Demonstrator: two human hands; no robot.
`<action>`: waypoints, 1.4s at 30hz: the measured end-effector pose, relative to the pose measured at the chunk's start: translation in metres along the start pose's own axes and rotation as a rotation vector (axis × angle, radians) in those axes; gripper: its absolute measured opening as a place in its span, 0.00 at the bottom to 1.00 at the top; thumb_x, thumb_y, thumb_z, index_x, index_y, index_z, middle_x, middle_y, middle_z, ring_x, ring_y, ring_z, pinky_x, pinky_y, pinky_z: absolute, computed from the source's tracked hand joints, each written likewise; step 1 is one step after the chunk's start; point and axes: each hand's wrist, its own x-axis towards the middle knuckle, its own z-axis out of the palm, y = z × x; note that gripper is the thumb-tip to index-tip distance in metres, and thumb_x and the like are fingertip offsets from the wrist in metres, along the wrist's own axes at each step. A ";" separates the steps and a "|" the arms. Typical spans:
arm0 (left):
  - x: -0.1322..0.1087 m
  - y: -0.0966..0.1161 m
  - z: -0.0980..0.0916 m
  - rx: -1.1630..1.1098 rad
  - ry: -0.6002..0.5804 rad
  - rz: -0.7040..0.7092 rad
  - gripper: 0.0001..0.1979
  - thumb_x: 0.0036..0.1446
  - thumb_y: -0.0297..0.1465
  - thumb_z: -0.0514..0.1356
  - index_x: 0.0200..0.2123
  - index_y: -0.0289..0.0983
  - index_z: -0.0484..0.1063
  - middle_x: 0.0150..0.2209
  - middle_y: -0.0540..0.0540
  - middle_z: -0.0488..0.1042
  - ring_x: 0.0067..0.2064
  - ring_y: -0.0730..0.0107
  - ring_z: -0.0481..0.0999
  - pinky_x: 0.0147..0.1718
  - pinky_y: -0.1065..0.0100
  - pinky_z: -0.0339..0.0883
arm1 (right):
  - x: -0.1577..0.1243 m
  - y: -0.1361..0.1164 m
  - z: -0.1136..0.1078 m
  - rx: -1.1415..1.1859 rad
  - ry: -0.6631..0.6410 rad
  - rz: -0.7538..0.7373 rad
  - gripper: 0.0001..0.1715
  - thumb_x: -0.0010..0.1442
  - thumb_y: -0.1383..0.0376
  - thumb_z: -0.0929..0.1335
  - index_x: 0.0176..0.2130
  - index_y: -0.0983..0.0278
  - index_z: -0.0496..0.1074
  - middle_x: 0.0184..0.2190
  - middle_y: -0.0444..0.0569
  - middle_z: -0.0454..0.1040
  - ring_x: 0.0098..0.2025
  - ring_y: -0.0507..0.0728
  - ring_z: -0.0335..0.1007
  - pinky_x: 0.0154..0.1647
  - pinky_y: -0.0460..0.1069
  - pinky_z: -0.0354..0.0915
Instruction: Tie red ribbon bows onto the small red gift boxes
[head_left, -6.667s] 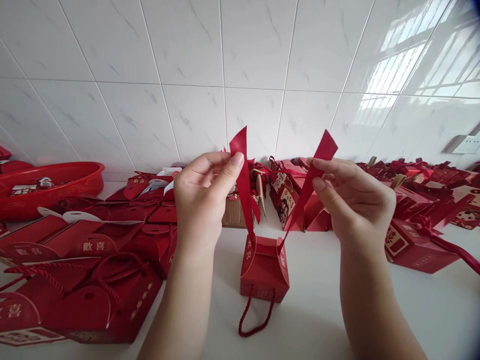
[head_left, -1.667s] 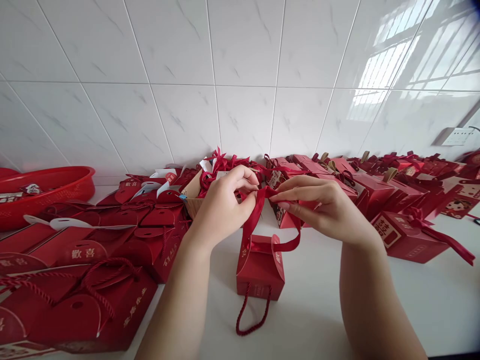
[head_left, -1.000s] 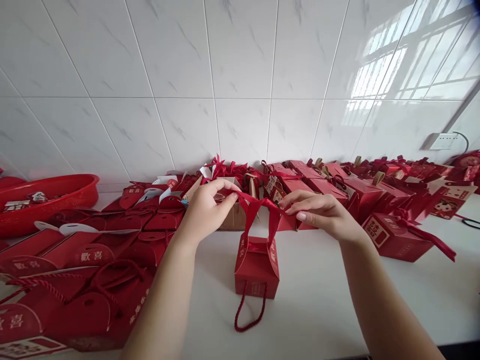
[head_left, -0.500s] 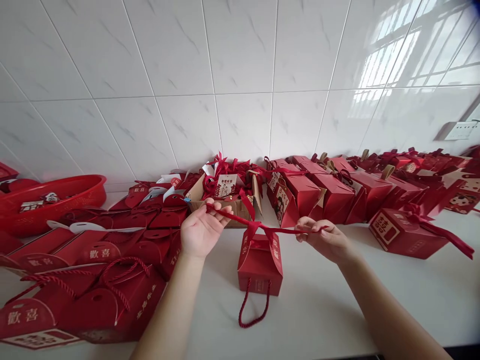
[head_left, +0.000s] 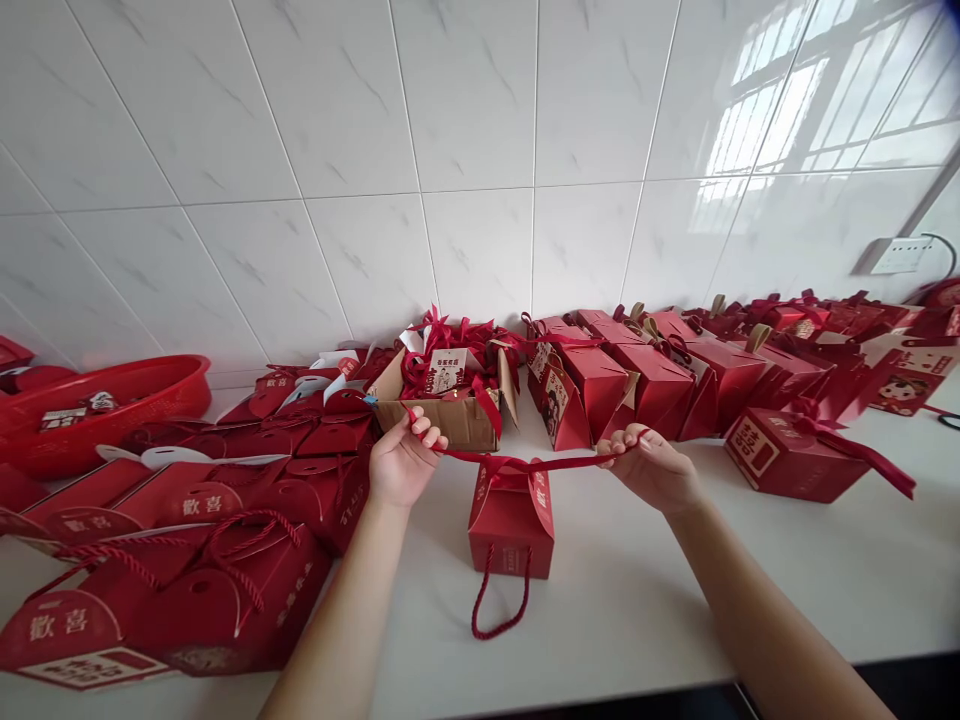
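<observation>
A small red gift box (head_left: 511,518) stands upright on the white counter (head_left: 645,590), its red rope handle (head_left: 498,605) hanging down the front. A red ribbon (head_left: 559,462) runs through the box's top and is stretched almost level to both sides, knotted above the box. My left hand (head_left: 401,458) is closed on the ribbon's left end, left of the box. Right of the box, my right hand (head_left: 651,463) is closed on the ribbon's right end.
Flat and folded red boxes (head_left: 195,520) are piled at the left, beside a red plastic basket (head_left: 97,405). An open cardboard carton (head_left: 442,405) of ribbons and tags sits behind the box. Finished red boxes (head_left: 675,380) line the tiled wall to the right.
The ribbon ends, once held upright, were crossed above the box and then drawn apart sideways. Both hands have moved outward and lower, and the ribbon is now taut and level.
</observation>
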 end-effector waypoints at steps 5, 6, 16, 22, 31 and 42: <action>0.001 -0.001 -0.005 -0.019 0.002 -0.011 0.07 0.60 0.23 0.49 0.30 0.35 0.63 0.20 0.56 0.65 0.19 0.80 0.65 0.26 0.72 0.66 | 0.001 0.000 0.002 -0.016 0.009 0.018 0.09 0.47 0.57 0.73 0.25 0.58 0.72 0.20 0.43 0.64 0.27 0.53 0.61 0.31 0.51 0.58; 0.001 -0.001 -0.006 -0.020 0.003 -0.016 0.07 0.60 0.23 0.50 0.30 0.35 0.62 0.20 0.56 0.65 0.19 0.80 0.65 0.26 0.72 0.66 | 0.001 0.000 0.003 -0.022 0.010 0.025 0.09 0.47 0.57 0.73 0.24 0.59 0.72 0.20 0.43 0.63 0.27 0.53 0.60 0.31 0.51 0.58; 0.004 -0.005 -0.016 0.015 0.012 -0.090 0.05 0.56 0.23 0.55 0.29 0.36 0.62 0.19 0.57 0.63 0.18 0.81 0.62 0.24 0.75 0.63 | 0.003 0.001 0.000 -0.128 0.029 0.114 0.12 0.48 0.57 0.71 0.21 0.60 0.67 0.19 0.44 0.59 0.25 0.54 0.55 0.31 0.53 0.56; 0.005 -0.009 -0.024 0.081 -0.027 -0.162 0.03 0.53 0.23 0.57 0.29 0.34 0.64 0.18 0.57 0.60 0.16 0.84 0.59 0.19 0.78 0.58 | 0.004 0.006 -0.005 -0.172 0.031 0.176 0.12 0.47 0.56 0.71 0.23 0.61 0.69 0.18 0.44 0.59 0.25 0.53 0.56 0.31 0.52 0.56; 0.001 -0.016 -0.029 0.242 -0.183 -0.351 0.05 0.48 0.25 0.58 0.23 0.34 0.64 0.14 0.55 0.56 0.15 0.81 0.53 0.16 0.77 0.51 | 0.006 0.011 -0.004 -0.232 0.062 0.396 0.08 0.50 0.63 0.71 0.26 0.65 0.72 0.24 0.46 0.67 0.26 0.50 0.60 0.31 0.49 0.58; 0.003 -0.021 -0.042 0.306 -0.239 -0.421 0.06 0.47 0.27 0.58 0.22 0.35 0.62 0.13 0.55 0.55 0.16 0.80 0.51 0.17 0.76 0.50 | 0.006 0.018 0.002 -0.418 0.018 0.551 0.12 0.50 0.59 0.72 0.28 0.67 0.74 0.24 0.46 0.70 0.27 0.50 0.64 0.33 0.48 0.61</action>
